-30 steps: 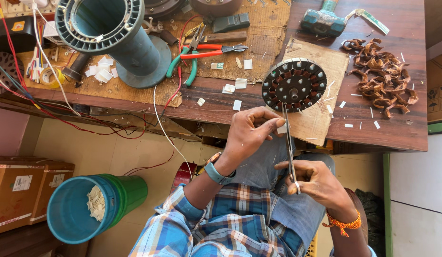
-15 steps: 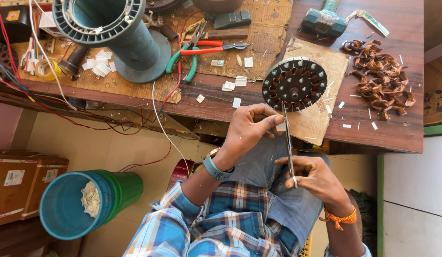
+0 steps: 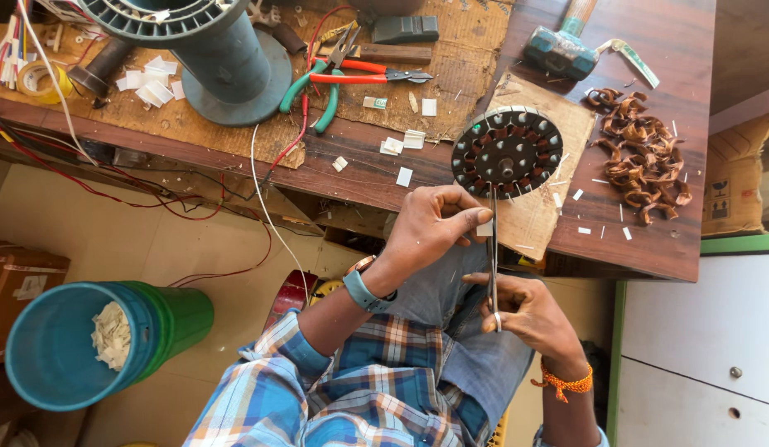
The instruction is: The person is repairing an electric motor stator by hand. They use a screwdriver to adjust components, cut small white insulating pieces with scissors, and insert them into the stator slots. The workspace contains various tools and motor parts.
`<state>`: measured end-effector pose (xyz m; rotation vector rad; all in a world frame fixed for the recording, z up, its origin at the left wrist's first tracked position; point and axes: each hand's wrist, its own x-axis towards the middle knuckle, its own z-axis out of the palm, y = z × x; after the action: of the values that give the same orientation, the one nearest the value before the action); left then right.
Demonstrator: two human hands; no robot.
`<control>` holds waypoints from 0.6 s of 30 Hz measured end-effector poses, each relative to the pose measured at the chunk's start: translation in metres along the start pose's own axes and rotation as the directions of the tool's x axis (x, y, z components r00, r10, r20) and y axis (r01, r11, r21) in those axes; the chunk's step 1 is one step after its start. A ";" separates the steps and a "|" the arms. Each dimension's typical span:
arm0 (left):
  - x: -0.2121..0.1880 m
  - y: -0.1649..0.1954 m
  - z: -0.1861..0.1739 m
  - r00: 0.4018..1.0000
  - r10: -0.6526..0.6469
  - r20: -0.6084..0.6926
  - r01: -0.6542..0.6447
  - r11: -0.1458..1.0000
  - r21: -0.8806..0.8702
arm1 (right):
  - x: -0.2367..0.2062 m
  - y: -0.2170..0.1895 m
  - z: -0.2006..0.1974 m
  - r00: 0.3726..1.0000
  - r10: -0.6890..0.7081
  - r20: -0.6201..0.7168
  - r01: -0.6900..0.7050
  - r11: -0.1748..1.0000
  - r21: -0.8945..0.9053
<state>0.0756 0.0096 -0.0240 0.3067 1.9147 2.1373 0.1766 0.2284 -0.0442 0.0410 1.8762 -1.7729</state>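
**Hands at the stator, scissors and paper slip**

Landmark: round black stator [image 3: 507, 152], lying flat on cardboard on the table [image 3: 649, 240], near its front edge. Just below stator, left hand [image 3: 430, 223] has thumb & forefinger pressed together on a small white paper slip [image 3: 484, 228]. Right hand [image 3: 529, 310], further below stator, grip wrapped round handles of thin scissors [image 3: 493, 248]; blades point up toward stator, prob. closed, too thin to tell. Copper coil scraps [image 3: 641, 165] right of stator; red-handled pliers [image 3: 364, 76] up-left of it.

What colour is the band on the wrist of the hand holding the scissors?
Orange; the wrist band shows clearly in the head view, on the right hand.
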 end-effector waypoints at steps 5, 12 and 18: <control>0.001 0.002 -0.002 0.999 -0.029 0.018 0.030 0.998 -0.052 | 0.000 0.014 -0.008 0.998 -0.016 -0.058 0.009 0.993 -0.119; -0.001 0.007 0.001 0.997 -0.014 0.076 0.032 0.970 -0.242 | -0.003 0.024 -0.011 0.878 -0.344 -0.332 0.376 0.926 0.035; -0.019 0.023 0.015 0.947 0.189 0.261 -0.203 0.979 0.027 | -0.026 -0.010 0.000 0.752 -0.368 -0.547 0.510 0.851 0.128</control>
<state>0.0972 0.0148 0.0005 0.7757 1.8589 2.0447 0.1946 0.2355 -0.0244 0.1935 2.1025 -2.5507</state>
